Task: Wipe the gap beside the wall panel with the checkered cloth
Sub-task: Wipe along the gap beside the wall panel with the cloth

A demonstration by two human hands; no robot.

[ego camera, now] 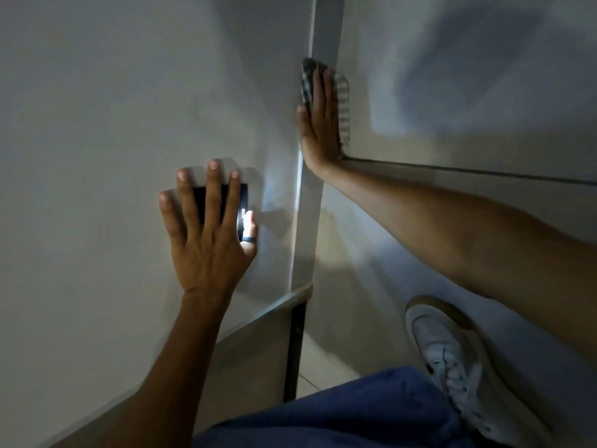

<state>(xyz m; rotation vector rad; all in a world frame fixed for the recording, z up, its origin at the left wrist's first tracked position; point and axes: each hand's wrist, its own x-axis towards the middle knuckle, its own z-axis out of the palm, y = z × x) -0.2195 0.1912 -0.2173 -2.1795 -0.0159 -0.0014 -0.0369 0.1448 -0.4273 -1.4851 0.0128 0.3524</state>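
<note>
Head view. The right hand is laid flat in the recessed gap between the wall panel and the neighbouring surface. Its fingers are held straight and together, pressing the checkered cloth against the gap rather than clamping it. The cloth is seen beyond the fingertips and along the far side of the fingers, trapped between palm and surface. The left hand is spread on the wall panel, its fingers apart. A dark phone is pinned beneath them, its lamp shining beside the thumb towards the gap. A dark ring is worn on that thumb.

The wiping stroke itself is judged to be in hand, with the cloth already seated in the gap. The next move is judged to call for a steady slide along the gap, with flat pressure kept so the cloth is not shed. The light should be held on the strip being cleaned.

A white shoe and blue trousers are seen below. No brand, label or writing can be read; the dim, blurred picture hides any fine marks.
</note>
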